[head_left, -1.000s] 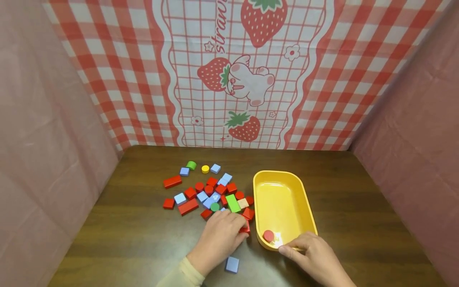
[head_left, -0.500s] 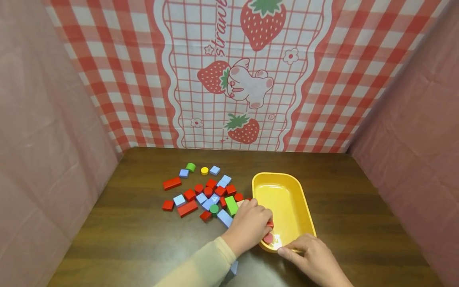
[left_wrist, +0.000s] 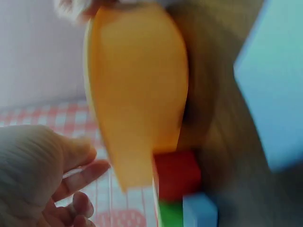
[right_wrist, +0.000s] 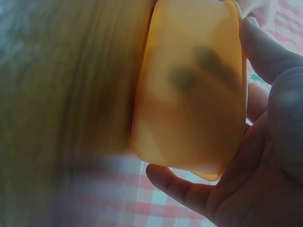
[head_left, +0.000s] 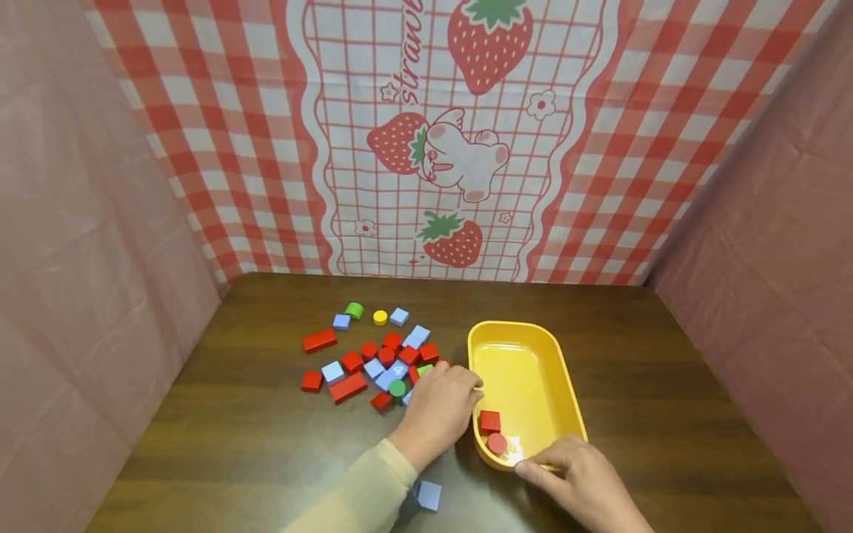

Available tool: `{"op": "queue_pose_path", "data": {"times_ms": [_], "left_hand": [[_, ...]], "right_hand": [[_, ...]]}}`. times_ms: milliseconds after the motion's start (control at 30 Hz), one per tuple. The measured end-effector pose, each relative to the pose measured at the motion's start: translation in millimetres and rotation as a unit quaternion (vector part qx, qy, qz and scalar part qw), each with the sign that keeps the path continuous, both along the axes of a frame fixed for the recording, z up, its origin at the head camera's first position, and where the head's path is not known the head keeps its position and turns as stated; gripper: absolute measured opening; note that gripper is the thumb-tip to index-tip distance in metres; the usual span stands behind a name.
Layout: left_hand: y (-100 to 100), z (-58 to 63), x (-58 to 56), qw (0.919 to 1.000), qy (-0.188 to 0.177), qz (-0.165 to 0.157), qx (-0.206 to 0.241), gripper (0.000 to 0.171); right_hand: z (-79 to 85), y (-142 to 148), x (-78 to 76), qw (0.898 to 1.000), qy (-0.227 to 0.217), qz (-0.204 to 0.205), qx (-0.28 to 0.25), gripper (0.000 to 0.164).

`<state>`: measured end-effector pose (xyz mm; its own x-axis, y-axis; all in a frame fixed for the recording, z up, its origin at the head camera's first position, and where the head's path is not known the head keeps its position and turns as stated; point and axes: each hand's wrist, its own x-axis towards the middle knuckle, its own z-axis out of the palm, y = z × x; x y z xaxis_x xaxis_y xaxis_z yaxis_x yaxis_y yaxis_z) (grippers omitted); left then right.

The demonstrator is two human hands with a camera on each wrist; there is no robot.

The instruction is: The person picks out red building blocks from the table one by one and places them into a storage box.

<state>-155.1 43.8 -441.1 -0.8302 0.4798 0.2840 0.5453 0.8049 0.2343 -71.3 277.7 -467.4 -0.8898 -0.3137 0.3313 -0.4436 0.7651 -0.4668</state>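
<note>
My left hand (head_left: 443, 411) is just left of the yellow tray (head_left: 571, 396), above the near right side of a scatter of blocks. Its fingers are loosely bent, and the left wrist view shows nothing between thumb and fingers. A red square block (head_left: 489, 422) and a red round block (head_left: 497, 444) lie in the tray's near left corner. My right hand (head_left: 586, 474) grips the tray's near right rim, thumb along the front edge. In the right wrist view, the tray wall (right_wrist: 189, 118) shows two dark shadows through it. The left hand hides some blocks.
Several red, blue and green blocks lie left of the tray, among them a long red block (head_left: 349, 387) and a green disc (head_left: 397, 389). A yellow disc (head_left: 380, 317) lies farther back. A lone blue block (head_left: 429, 495) sits nearer, beside the left sleeve (head_left: 360, 488).
The left hand picked up a red square block, carried it right into the tray and let it go. It has since moved back left over the blocks. The right hand stays on the rim.
</note>
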Motion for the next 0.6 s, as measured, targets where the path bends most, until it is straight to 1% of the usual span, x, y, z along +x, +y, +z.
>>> {"op": "queue_pose_path", "data": {"times_ms": [67, 100, 133, 167, 200, 267, 367, 433, 467, 600], "left_hand": [[-13.0, 0.2, -1.6, 0.9991, 0.002, 0.024, 0.034, 0.017], [-18.8, -0.2, -2.2, 0.9986, 0.004, 0.031, 0.044, 0.016], [-23.4, -0.7, -2.6, 0.9983, 0.003, 0.030, 0.049, 0.017], [-27.0, -1.7, -3.0, 0.9987, 0.002, 0.022, 0.047, 0.019], [-29.3, -3.3, -3.2, 0.9992, -0.001, 0.010, 0.038, 0.023], [-31.1, -7.8, -2.7, 0.9997, -0.008, -0.021, 0.003, 0.033], [-29.1, -15.9, -0.2, 0.9959, -0.013, -0.065, -0.062, 0.046], [-27.5, -20.7, 2.6, 0.9926, -0.010, -0.075, -0.095, 0.047], [-27.0, -23.0, 3.7, 0.9917, -0.007, -0.076, -0.103, 0.045], [-28.3, -25.0, 7.9, 0.9915, 0.014, -0.070, -0.109, 0.030]], "right_hand": [[0.6, -0.1, 0.4, 1.000, -0.010, -0.005, 0.002, 0.010], [1.0, 0.1, 0.7, 1.000, -0.015, -0.008, 0.004, 0.010], [1.3, 0.5, 1.0, 1.000, -0.019, -0.011, 0.008, 0.011], [1.6, 0.9, 1.3, 1.000, -0.023, -0.013, 0.010, 0.011], [2.1, 1.2, 1.6, 0.999, -0.026, -0.016, 0.011, 0.012], [2.5, 1.7, 2.1, 0.999, -0.030, -0.020, 0.015, 0.012], [2.7, 1.2, 2.4, 0.999, -0.033, -0.014, 0.019, 0.012], [2.0, 0.4, 2.7, 0.999, -0.031, -0.007, 0.026, 0.011], [1.8, -0.2, 2.9, 0.999, -0.030, -0.005, 0.029, 0.011], [1.5, -2.2, 3.7, 0.998, -0.029, -0.019, 0.046, 0.012]]}}
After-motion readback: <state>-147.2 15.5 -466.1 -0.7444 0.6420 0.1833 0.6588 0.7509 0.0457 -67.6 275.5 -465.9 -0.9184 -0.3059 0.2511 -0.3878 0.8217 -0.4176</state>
